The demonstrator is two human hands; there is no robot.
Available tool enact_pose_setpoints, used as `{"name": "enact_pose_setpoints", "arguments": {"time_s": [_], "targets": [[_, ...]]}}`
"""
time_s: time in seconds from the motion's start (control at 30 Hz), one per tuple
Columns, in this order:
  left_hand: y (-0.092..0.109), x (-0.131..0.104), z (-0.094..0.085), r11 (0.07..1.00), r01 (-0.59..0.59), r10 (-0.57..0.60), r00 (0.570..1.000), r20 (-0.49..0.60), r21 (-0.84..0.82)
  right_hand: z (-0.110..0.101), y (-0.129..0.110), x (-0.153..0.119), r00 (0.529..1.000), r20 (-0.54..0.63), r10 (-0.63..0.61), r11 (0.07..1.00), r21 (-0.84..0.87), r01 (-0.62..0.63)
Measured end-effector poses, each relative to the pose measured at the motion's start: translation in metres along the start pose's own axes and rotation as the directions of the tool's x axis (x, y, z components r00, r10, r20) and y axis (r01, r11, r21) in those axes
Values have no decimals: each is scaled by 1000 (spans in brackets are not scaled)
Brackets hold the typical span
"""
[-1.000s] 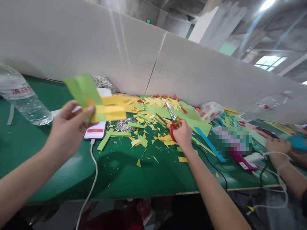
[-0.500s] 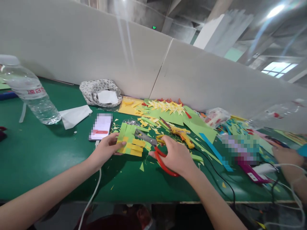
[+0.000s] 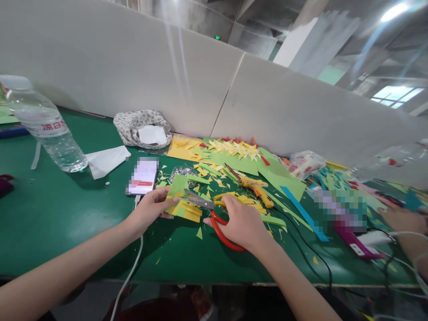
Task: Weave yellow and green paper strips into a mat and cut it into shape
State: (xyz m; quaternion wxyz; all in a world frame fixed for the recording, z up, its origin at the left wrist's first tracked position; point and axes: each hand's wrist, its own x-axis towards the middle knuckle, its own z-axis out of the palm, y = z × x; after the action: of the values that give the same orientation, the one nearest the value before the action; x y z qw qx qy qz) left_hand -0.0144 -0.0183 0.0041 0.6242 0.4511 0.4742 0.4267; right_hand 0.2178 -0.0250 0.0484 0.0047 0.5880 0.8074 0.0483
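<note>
My left hand [image 3: 156,206] pinches the left edge of a green and yellow woven paper piece [image 3: 183,209], its strips sticking out to the right. Red-handled scissors [image 3: 202,202] are in my right hand [image 3: 242,223], fingers through the handles. Their blades are parted and point left, meeting the paper's strips. Just behind the paper sits a clear box of small shiny bits [image 3: 182,173]. Paper scraps [image 3: 214,176] and cut strips lie around both hands.
A phone [image 3: 143,174] on a white cable lies left, near a water bottle [image 3: 56,129]. A yellow glue gun [image 3: 256,187] trails a black cord. Finished paper shapes [image 3: 236,148] lie at the back. Another person's hand [image 3: 401,223] is at far right, by a purple device [image 3: 354,240].
The scissors have shifted lower and slightly left over the paper, from the green strips toward the yellow ones. The woven paper has tilted a little in my left hand.
</note>
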Motion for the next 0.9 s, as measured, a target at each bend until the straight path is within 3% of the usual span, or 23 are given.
{"name": "enact_pose_setpoints", "arguments": {"time_s": [0.33, 0.7, 0.9], "targets": [[1, -1, 3, 993, -67, 64, 997, 33, 102, 0, -4, 0, 998, -61, -35, 999, 6, 35], [0, 0, 1, 999, 24, -23, 999, -34, 34, 8, -10, -2, 998, -55, -26, 998, 58, 29], [-3, 2, 0, 998, 61, -61, 992, -107, 3, 12, -15, -2, 993, -115, -10, 997, 71, 19]]}}
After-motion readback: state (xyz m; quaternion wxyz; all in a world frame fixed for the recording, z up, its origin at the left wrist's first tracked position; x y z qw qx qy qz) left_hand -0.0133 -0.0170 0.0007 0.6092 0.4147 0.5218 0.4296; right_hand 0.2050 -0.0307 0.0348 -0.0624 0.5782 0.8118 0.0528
